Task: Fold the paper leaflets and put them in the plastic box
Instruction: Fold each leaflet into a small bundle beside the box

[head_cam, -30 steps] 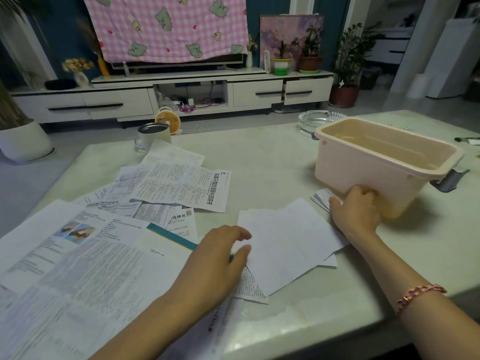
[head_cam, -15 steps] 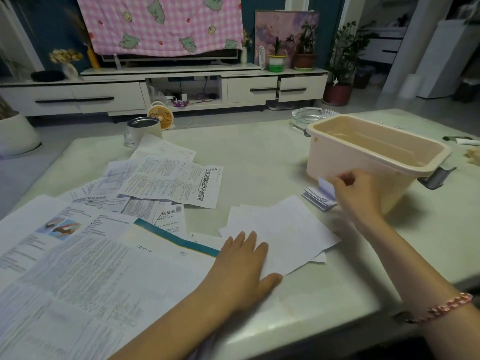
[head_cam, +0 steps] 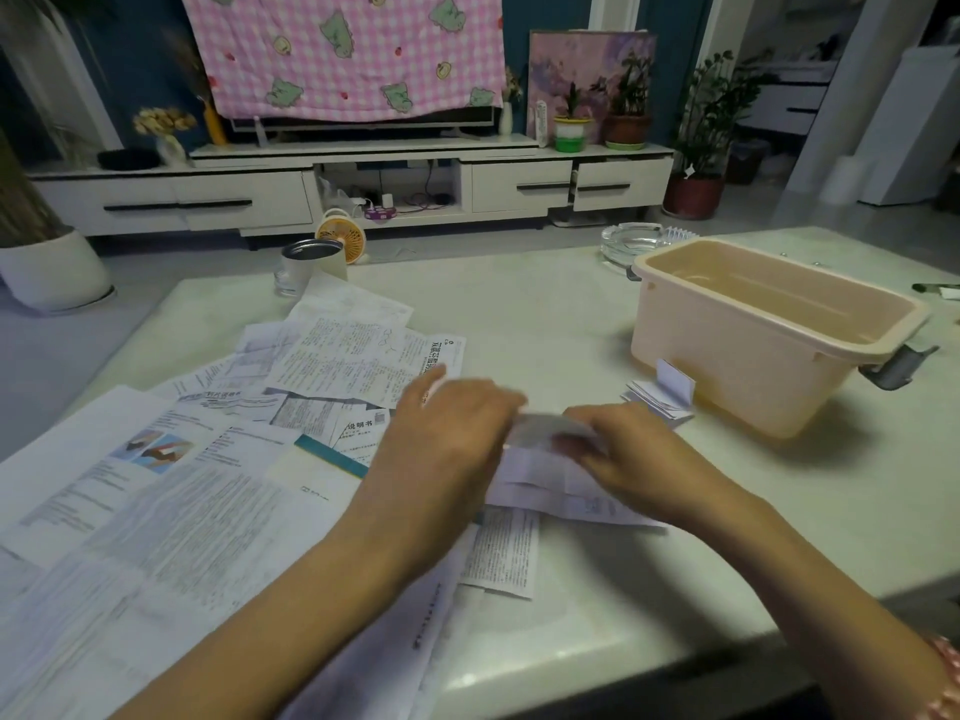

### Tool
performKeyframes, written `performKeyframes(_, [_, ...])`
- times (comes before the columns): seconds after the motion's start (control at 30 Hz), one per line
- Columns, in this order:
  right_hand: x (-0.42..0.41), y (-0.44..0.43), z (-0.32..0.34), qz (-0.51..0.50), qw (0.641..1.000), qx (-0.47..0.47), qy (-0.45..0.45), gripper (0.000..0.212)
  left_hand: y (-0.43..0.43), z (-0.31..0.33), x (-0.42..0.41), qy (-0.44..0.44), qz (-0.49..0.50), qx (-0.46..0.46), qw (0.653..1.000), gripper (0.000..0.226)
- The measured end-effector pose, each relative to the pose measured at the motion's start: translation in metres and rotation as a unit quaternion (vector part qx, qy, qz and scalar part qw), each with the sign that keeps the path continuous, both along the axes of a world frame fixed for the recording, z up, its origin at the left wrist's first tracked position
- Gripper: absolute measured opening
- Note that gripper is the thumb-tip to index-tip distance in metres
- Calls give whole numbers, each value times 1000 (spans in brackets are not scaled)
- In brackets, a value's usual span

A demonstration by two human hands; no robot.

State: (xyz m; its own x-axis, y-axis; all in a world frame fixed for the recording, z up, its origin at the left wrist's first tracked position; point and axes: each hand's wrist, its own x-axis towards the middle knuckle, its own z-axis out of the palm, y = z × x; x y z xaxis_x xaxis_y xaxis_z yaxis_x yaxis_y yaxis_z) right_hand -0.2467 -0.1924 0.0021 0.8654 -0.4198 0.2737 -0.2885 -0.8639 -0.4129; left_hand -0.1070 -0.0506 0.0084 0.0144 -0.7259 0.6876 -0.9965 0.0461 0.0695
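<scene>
Head view: left hand (head_cam: pixel 452 433) and right hand (head_cam: pixel 639 459), fingers clamped on one leaflet (head_cam: pixel 540 433); one plastic box (head_cam: pixel 769 366).

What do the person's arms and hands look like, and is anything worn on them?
Both forearms are bare, with no sleeves in view. The left hand and the right hand wear no gloves; motion blur hides whether there are rings. A pink bracelet circles the right wrist, partly cut off at the picture's lower right corner.
</scene>
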Motion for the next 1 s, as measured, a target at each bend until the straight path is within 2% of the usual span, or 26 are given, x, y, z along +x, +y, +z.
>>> performKeyframes(0.07, [1, 3, 7, -33, 994, 4, -100, 27, 15, 6, 9, 123, 14, -28, 992, 45])
performKeyframes(0.1, [1, 3, 12, -42, 984, 50, -165, 23, 22, 11, 12, 196, 30, -27, 980, 50])
performKeyframes(0.13, [1, 7, 18, -39, 960, 143, -239, 15, 28, 14, 14, 266, 48, -16, 963, 56])
performKeyframes(0.17, [2, 11, 24, -26, 916, 269, -296, 4, 33, 16, 16, 324, 63, -4, 944, 61])
performKeyframes(0.2, [4, 15, 28, -18, 865, 383, -325, 7, 38, 16, 20, 373, 71, 8, 925, 65])
performKeyframes(0.23, [6, 20, 28, -10, 825, 462, -325, 15, 42, 15, 25, 428, 66, 20, 901, 65])
performKeyframes(0.27, [9, 23, 25, -10, 812, 500, -300, 19, 46, 12, 29, 495, 46, 38, 867, 66])
performKeyframes(0.37, [21, 41, 15, -23, 808, 558, -189, 13, 57, 5, 36, 667, -45, 119, 734, 89])
performKeyframes(0.4, [25, 46, 11, -22, 804, 573, -159, 12, 61, 4, 37, 690, -59, 133, 710, 82])
performKeyframes(0.43, [28, 51, 9, -19, 796, 590, -134, 15, 65, 3, 37, 697, -61, 137, 701, 67])
performKeyframes(0.5, [33, 58, 4, 0, 778, 619, -106, 21, 69, -1, 36, 700, -36, 129, 701, 38])
performKeyframes(0.57, [38, 65, 3, 6, 762, 641, -96, 24, 72, -6, 37, 701, -8, 130, 702, 26])
performKeyframes(0.67, [45, 69, 1, -9, 748, 658, -91, 23, 76, -6, 36, 712, 0, 129, 690, 24])
performKeyframes(0.83, [54, 70, 1, -6, 750, 657, -73, 22, 83, -11, 45, 730, 38, 99, 675, 19])
performKeyframes(0.9, [58, 72, 3, -2, 764, 642, -63, 25, 87, -11, 48, 757, 39, 83, 647, 22])
performKeyframes(1.0, [61, 73, 8, 29, 799, 599, -44, 25, 92, -13, 53, 823, 37, 21, 566, 33])
